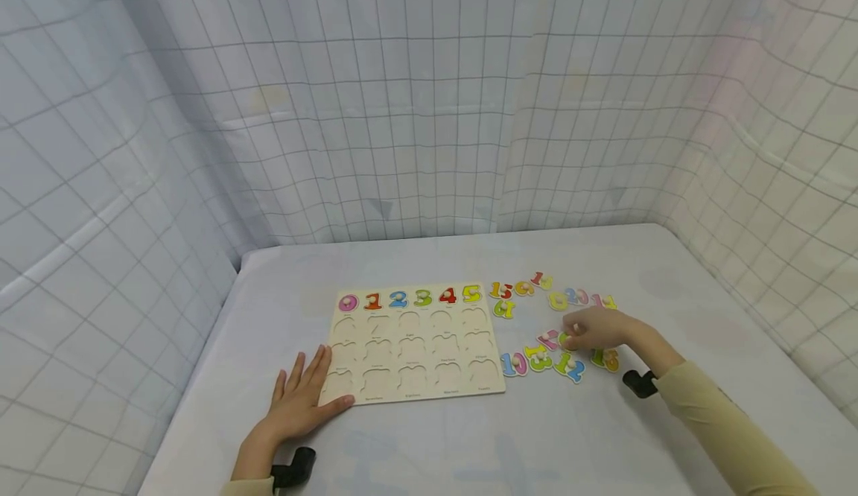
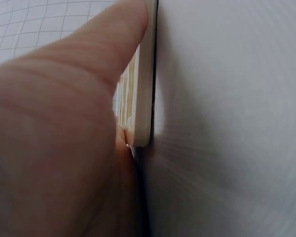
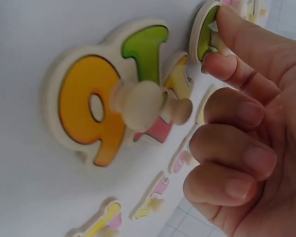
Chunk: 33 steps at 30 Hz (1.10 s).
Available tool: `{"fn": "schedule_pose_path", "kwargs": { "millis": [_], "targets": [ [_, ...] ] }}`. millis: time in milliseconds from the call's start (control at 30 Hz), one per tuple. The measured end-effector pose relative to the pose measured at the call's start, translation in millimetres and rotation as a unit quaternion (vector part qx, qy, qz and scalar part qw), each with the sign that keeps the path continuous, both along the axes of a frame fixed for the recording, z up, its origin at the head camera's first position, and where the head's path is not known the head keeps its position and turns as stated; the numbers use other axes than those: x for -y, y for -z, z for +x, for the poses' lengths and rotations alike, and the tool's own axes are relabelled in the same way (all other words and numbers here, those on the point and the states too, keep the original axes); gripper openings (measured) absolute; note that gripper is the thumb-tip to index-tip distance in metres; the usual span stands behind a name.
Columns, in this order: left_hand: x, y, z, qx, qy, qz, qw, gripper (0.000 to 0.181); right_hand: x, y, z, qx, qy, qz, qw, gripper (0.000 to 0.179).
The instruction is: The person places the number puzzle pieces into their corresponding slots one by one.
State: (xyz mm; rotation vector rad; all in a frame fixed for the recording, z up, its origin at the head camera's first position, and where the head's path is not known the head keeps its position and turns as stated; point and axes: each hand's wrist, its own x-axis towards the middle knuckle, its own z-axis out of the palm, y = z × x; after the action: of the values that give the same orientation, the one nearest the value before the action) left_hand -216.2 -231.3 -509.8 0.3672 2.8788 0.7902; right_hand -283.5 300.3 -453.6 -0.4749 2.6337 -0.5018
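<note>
A wooden number puzzle board [image 1: 429, 394] lies on the table, its top row filled with the pieces 0 to 5. My left hand [image 1: 303, 401] rests at the board's front left corner, fingers spread over the left side and thumb along the front edge. In the left wrist view the thumb [image 2: 103, 39] lies against the board's edge [image 2: 146, 98]. To the right of the board, my right hand [image 1: 596, 327] pinches a green number piece [image 3: 205, 37] between thumb and index finger; its digit is hidden. An orange and green 19 piece [image 3: 89, 103] with a wooden knob lies beside that hand.
More knobbed pieces lie loose right of the board: a 15 [image 1: 500, 290] near its back corner, a blue and pink 10 [image 1: 515, 364], a 13 [image 1: 538, 358] and a 12 [image 1: 570, 367] towards the front. Gridded white cloth walls [image 1: 429, 146] enclose the table's back and sides.
</note>
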Motion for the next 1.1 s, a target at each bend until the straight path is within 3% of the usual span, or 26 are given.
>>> {"fn": "schedule_pose_path", "kwargs": {
  "millis": [233,433,700,800,1100],
  "targets": [
    [4.8,10.6,-1.9,-0.013,-0.005,0.005,0.9999,0.102,6,-9.5,-9.3,-0.059,-0.019,0.015,0.998,0.026],
    [2.4,1.2,0.8,0.005,-0.005,-0.004,1.0,0.102,33,-11.2,-26.6,-0.092,-0.043,0.034,0.9943,0.026],
    [-2.7,-11.7,4.2,0.032,-0.007,-0.02,0.9993,0.102,96,-12.4,-51.5,-0.133,-0.121,-0.02,0.9836,0.026],
    [-3.2,-13.2,4.8,0.031,-0.008,-0.018,0.9993,0.102,125,-13.3,-60.8,-0.131,-0.132,-0.023,0.9823,0.025],
    [-1.4,-5.6,4.7,-0.015,0.001,0.019,0.9997,0.099,216,-5.5,-81.6,-0.143,-0.175,-0.006,0.9741,0.027]
  ]
}}
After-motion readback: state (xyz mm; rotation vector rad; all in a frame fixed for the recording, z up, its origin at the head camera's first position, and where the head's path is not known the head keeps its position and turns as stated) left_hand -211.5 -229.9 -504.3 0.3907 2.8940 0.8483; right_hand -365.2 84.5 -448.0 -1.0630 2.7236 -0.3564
